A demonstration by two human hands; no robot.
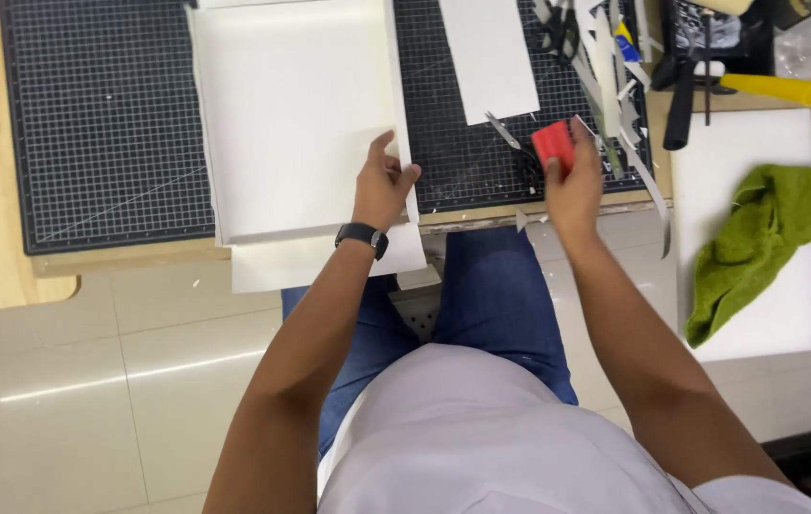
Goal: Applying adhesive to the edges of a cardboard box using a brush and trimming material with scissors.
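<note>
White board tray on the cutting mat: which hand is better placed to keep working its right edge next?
Left, probably. The left hand already grips the right edge of the white board tray. The right hand is off to the side, occupied holding a red block above the cutting mat.

White board [296, 114], black cutting mat [106, 124] (pale grid lines), red block [554, 145], green cloth [767, 238]

A large white board [291, 114] with narrow raised strips along its edges lies flat on the black gridded cutting mat, its near edge overhanging the table toward the person. A small red block [553, 145], roughly rectangular, is held tilted just above the mat's near right corner, well apart from the board.
</note>
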